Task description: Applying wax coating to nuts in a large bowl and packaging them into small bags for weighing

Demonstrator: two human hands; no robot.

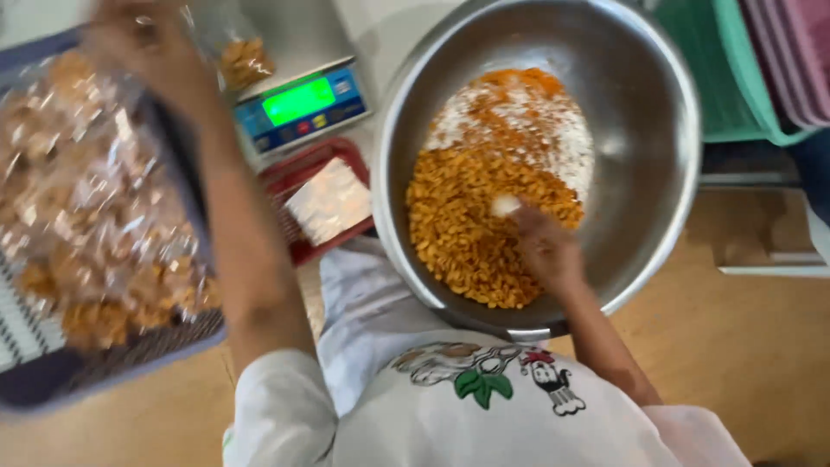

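Observation:
A big steel bowl rests against my lap, holding a heap of small orange snack pieces partly dusted with white powder. My right hand is down in the snacks, shut on a small white scoop. My left hand is raised at the upper left, blurred, gripping a clear plastic bag with a few orange pieces in it, held above a digital scale with a green display.
A dark slatted basket at the left is piled with several filled clear bags of snacks. A red tray with flat clear bags lies beside the scale. Stacked green and pink plastic tubs stand at the upper right on the wooden floor.

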